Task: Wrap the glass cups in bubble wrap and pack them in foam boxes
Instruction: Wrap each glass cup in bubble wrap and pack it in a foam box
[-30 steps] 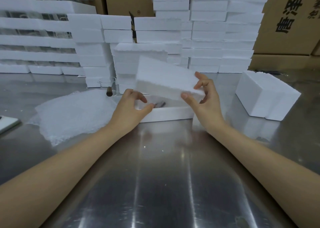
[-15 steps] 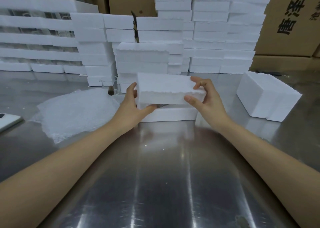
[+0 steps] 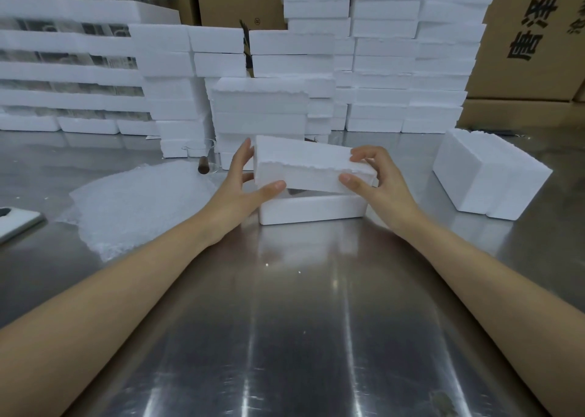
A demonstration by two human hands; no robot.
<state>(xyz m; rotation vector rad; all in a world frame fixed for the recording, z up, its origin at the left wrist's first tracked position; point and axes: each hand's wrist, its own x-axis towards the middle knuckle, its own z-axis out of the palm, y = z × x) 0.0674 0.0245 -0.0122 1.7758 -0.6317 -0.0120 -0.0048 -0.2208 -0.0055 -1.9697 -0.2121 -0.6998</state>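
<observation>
A white foam lid (image 3: 311,165) hovers just above the lower foam box half (image 3: 311,209) on the steel table, tilted with its left end higher. My left hand (image 3: 243,184) holds the lid's left end between thumb and fingers. My right hand (image 3: 376,179) grips its right end, fingers curled over the top. Through the gap under the lid a dark bit of the box's contents shows; the rest is hidden. A glass cup with a brown handle (image 3: 202,160) stands behind the bubble wrap sheets (image 3: 142,201) at the left.
Tall stacks of foam boxes (image 3: 383,59) line the back, with cardboard cartons (image 3: 531,36) behind them. A closed foam box (image 3: 489,176) sits at the right. A flat white object (image 3: 15,223) lies at the left edge. Bare steel table (image 3: 300,321) stretches toward me.
The lid came down from a steep tilt above the box to just over the lower half. Both hands lowered with it and kept their hold on its ends.
</observation>
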